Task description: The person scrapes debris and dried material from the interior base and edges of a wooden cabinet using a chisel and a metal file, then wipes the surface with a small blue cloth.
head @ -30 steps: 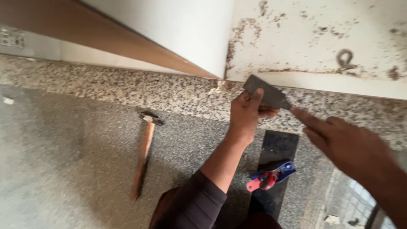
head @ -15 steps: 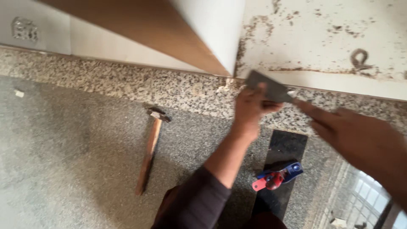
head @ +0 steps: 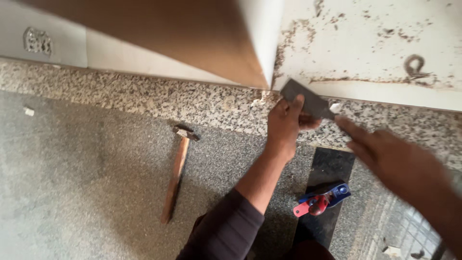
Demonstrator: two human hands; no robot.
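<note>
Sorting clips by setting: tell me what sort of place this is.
Likely an indoor room under finishing or repair work. A stained, patchy white wall meets a speckled granite skirting, a hammer lies on the floor, and the left hand holds a scraper blade.

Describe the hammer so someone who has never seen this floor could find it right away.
Start at the speckled granite strip along the foot of the wall. Just below it, on the grey floor left of the left hand, lies the hammer. It is the only long thing there, with a brown wooden handle and dark metal head.
</note>
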